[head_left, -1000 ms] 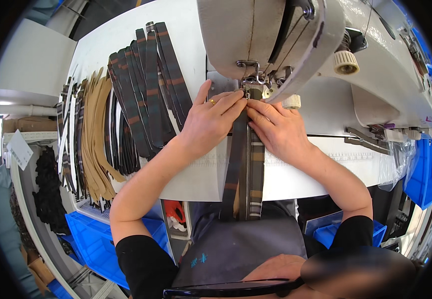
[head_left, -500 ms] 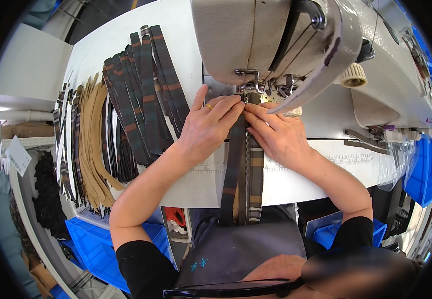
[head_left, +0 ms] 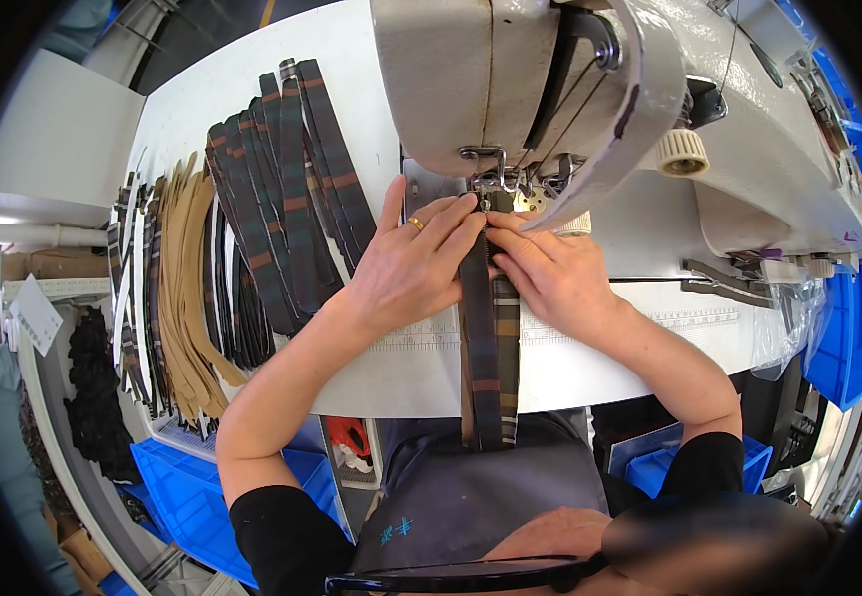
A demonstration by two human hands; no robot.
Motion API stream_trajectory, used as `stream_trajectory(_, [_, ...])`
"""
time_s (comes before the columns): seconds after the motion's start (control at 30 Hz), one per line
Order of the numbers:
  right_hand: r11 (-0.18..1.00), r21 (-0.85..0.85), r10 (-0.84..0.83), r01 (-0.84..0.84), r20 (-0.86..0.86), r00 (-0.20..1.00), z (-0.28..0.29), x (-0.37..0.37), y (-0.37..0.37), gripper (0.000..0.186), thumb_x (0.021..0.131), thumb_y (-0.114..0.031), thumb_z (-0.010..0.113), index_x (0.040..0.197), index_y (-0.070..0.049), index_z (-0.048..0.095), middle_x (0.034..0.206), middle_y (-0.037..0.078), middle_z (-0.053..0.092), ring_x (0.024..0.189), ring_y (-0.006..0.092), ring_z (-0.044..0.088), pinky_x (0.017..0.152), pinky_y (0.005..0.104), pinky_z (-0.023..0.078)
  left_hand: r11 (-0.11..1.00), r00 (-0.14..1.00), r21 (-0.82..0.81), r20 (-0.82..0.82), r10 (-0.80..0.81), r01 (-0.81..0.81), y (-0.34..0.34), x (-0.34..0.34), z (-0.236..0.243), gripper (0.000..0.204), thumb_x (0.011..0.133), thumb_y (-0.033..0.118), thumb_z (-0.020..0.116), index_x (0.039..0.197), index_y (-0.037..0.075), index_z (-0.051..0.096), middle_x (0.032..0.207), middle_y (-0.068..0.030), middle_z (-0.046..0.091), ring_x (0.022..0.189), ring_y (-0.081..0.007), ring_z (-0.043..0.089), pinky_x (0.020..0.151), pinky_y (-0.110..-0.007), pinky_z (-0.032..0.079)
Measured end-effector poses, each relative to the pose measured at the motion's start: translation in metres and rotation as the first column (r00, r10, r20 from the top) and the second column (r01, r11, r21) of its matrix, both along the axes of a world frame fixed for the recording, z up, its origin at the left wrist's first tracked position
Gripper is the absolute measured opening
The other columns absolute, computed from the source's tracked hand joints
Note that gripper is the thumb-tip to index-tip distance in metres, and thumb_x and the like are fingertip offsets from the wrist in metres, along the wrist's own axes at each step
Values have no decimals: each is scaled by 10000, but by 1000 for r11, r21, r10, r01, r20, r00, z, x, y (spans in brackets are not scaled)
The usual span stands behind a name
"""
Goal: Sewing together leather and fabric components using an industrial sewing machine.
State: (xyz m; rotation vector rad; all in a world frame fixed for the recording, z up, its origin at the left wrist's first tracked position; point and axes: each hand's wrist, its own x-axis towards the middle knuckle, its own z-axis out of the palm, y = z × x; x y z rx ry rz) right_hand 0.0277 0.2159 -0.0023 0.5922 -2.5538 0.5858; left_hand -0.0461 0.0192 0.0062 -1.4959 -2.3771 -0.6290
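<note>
Dark plaid fabric strips [head_left: 485, 368] run from the sewing machine's presser foot [head_left: 491, 183] down over the table's front edge onto my lap. Between them lies a zipper [head_left: 483, 203], its metal teeth showing just below the foot while the overlapping strip hides the rest. My left hand [head_left: 403, 260] pinches the left strip close under the foot, thumb held out to the side. On the other side, my right hand [head_left: 558, 273] has its bent fingers on the right strip and the zipper, its fingertips almost meeting the left ones.
The pale sewing machine [head_left: 441, 79] fills the upper right. Several plaid strips [head_left: 297, 189] lie stacked on the white table [head_left: 351, 382] at left, beside tan strips [head_left: 184, 288]. Blue bins [head_left: 187, 497] stand below. A clear plastic bag [head_left: 786, 323] hangs at the right edge.
The lower part of the left strip has swung right and now covers the zipper teeth that showed along its length. Both hands stay by the presser foot, still gripping.
</note>
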Motion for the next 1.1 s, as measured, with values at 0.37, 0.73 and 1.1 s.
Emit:
stream_trajectory(0.37, [997, 70, -14, 13, 3, 1000, 14, -8, 6, 325, 778, -169, 705, 1070, -44, 632, 1105, 100, 629, 1000, 293, 566, 857, 408, 457, 992, 990, -93, -124, 74, -86, -1, 7, -4, 455, 709, 102, 676, 1157, 64, 606, 1269, -85, 563, 1143, -216, 539, 1055, -680, 171])
stream_trajectory(0.73, [991, 136, -10, 4, 48, 999, 11, -7, 8, 376, 806, -196, 688, 1138, -37, 611, 1192, 92, 608, 1057, 303, 546, 937, 426, 411, 991, 991, -64, -73, 109, -114, -1, 10, -10, 471, 713, 54, 647, 1183, 64, 605, 1276, -69, 562, 1164, -206, 509, 1077, -673, 129])
stream_trajectory(1.1, [983, 182, -33, 33, -5, 999, 14, -13, 8, 334, 818, -199, 667, 1107, -39, 618, 1150, 77, 636, 903, 276, 549, 905, 415, 422, 991, 991, -50, -68, 119, -123, 2, 5, -9, 500, 702, 60, 659, 1197, 74, 597, 1278, -66, 562, 1171, -206, 505, 1067, -672, 171])
